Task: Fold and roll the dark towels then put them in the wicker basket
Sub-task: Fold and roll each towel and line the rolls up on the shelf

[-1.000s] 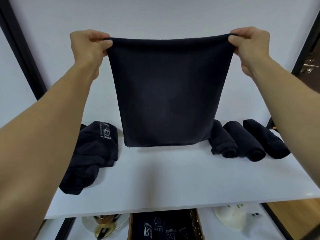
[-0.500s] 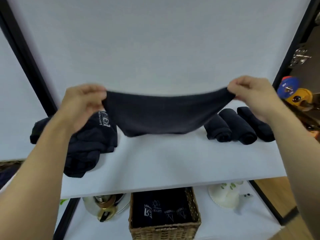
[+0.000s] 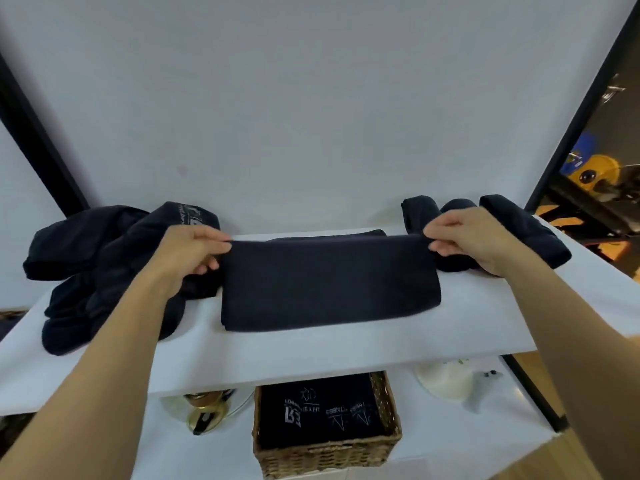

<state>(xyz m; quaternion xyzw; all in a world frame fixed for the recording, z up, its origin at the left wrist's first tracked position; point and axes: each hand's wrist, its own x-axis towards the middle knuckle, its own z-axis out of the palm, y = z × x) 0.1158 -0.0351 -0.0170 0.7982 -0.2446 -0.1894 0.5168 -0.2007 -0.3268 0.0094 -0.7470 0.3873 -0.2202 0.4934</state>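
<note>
Head view: left hand (image 3: 194, 251) and right hand (image 3: 474, 240) each pinch a far corner of the dark towel (image 3: 329, 289), which lies flat mid-worktop (image 3: 311, 351).
The grip probably keeps the far edge taut so the fold lands square. Unfolded pile (image 3: 104, 265) sits left, rolled towels (image 3: 519, 230) far right, wicker basket (image 3: 325, 459) on the shelf below. A second ago the towel hung in the air; now it is down and doubled.

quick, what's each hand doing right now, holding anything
Left hand: pinching the far left corner of the dark folded towel on the white shelf.
Right hand: pinching the same towel's far right corner.
</note>
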